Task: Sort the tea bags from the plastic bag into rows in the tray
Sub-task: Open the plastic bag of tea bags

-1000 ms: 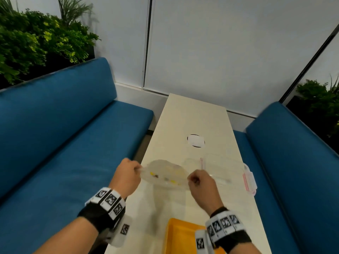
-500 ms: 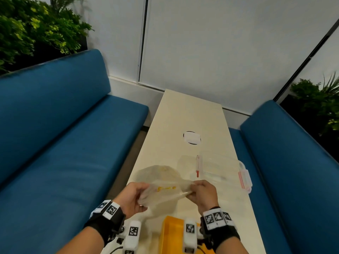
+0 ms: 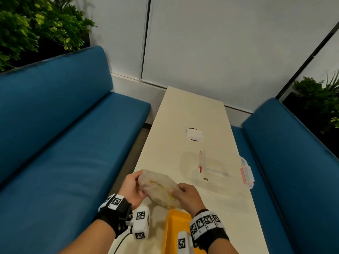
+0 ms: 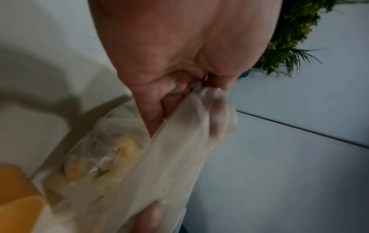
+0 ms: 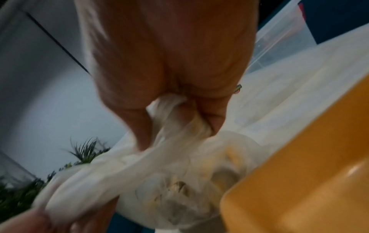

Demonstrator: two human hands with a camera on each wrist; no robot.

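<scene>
Black wristbands (image 3: 113, 215) with checkered markers

We see a cloudy-clear plastic bag (image 3: 161, 191) with yellow tea bags (image 4: 127, 148), orange-yellow tray (image 3: 176, 228), cream table (image 3: 192, 110), blue benches (image 3: 55, 125), black-white checker wristbands (image 3: 205, 224).

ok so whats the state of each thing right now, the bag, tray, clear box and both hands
plastic bag: held off the table, tea bags inside
left hand: grips one end of the bag
right hand: grips the other end
yellow tray: on the table, visible part bare
clear box: on the table, looks open
</scene>
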